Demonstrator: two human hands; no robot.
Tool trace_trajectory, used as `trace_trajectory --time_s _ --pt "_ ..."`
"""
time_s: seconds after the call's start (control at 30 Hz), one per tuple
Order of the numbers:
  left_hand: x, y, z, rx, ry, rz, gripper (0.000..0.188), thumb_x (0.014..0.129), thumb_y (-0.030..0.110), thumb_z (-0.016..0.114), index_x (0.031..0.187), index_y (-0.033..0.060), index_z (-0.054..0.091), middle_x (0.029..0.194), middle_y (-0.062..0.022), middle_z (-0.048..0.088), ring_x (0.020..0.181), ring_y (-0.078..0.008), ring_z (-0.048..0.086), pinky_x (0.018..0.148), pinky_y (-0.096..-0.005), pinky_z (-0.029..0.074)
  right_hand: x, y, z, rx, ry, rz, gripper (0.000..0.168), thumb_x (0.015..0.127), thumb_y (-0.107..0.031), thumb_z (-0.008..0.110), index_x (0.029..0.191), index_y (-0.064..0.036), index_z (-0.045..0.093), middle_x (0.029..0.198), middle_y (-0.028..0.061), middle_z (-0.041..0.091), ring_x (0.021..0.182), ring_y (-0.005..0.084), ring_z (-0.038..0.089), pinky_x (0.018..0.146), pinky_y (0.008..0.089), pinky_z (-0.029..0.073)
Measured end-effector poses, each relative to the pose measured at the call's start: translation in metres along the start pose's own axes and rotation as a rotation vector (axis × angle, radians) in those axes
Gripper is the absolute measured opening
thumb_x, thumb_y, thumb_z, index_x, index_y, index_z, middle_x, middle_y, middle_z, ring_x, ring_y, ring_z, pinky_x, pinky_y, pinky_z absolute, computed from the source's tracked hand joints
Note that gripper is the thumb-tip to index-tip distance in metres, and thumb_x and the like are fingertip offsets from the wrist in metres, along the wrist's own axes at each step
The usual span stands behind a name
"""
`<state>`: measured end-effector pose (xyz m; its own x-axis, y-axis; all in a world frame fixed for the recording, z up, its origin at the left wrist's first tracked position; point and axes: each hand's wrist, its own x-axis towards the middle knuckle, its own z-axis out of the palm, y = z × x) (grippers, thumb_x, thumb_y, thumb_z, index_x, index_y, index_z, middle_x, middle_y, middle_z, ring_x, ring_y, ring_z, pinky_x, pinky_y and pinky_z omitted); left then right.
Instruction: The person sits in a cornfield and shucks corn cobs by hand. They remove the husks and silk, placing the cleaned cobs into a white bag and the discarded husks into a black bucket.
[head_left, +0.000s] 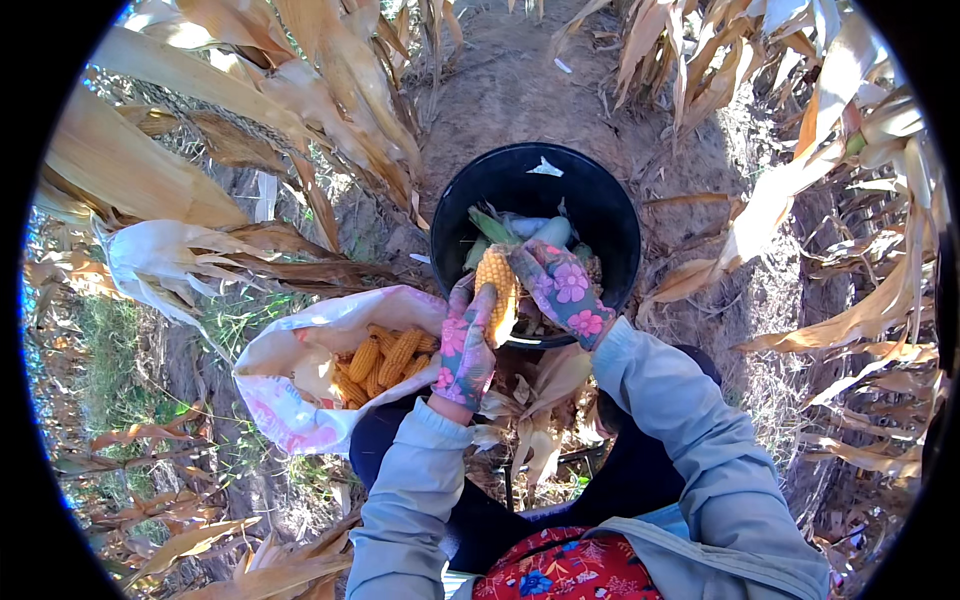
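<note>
A yellow ear of corn (496, 283), its kernels bare, is held over the near rim of a black bucket (525, 161). My left hand (466, 341), in a grey glove with pink flowers, grips the ear from the left. Gloved alike, my right hand (559, 283) closes at the far end of the same ear; its fingertips are partly hidden. Inside the bucket lie ears still in pale husk (553, 231) and a green husk leaf (491, 223). Left of my left hand, an open white woven sack (274, 390) holds several husked yellow ears (397, 356).
Dry corn stalks and leaves (330, 112) crowd the left side, with more leaves (780, 202) at the right. Bare soil (517, 82) runs ahead beyond the bucket. Loose husks (541, 420) lie between my dark-trousered knees, below the bucket.
</note>
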<state>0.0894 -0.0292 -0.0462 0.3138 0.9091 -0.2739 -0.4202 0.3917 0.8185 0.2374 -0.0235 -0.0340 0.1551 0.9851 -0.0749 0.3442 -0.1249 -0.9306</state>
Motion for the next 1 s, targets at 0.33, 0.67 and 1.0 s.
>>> trace_trajectory --time_s 0.33,0.67,1.0 --pt "0.003 -0.007 -0.008 0.010 -0.046 0.092 0.039 0.089 0.021 0.052 0.121 0.0016 0.042 0.111 -0.0106 0.053 0.099 -0.0194 0.054 0.086 -0.0312 0.045 -0.012 -0.012 -0.001 -0.193 0.095 -0.237 0.025 0.084 -0.026 0.054 0.075 -0.002 0.053 0.066 0.0154 0.052 0.065 0.0302 0.056 0.056 0.0386 0.041" --pt "0.012 0.010 -0.016 -0.523 0.036 -0.086 0.037 0.088 0.018 0.049 0.120 0.0002 0.044 0.108 -0.0152 0.054 0.102 -0.0278 0.053 0.093 -0.0379 0.041 -0.029 0.008 -0.017 -0.292 -0.086 -0.368 0.025 0.076 -0.009 0.061 0.099 -0.003 0.054 0.074 0.0117 0.058 0.070 0.0280 0.059 0.065 0.0335 0.047" --pt "0.008 0.005 -0.005 -0.197 0.002 0.002 0.044 0.082 0.011 0.059 0.121 0.0023 0.040 0.109 -0.0101 0.052 0.097 -0.0205 0.055 0.084 -0.0330 0.046 -0.016 -0.002 -0.006 -0.286 -0.141 -0.454 0.028 0.077 -0.029 0.064 0.092 -0.006 0.058 0.074 0.0116 0.058 0.073 0.0311 0.058 0.062 0.0372 0.046"
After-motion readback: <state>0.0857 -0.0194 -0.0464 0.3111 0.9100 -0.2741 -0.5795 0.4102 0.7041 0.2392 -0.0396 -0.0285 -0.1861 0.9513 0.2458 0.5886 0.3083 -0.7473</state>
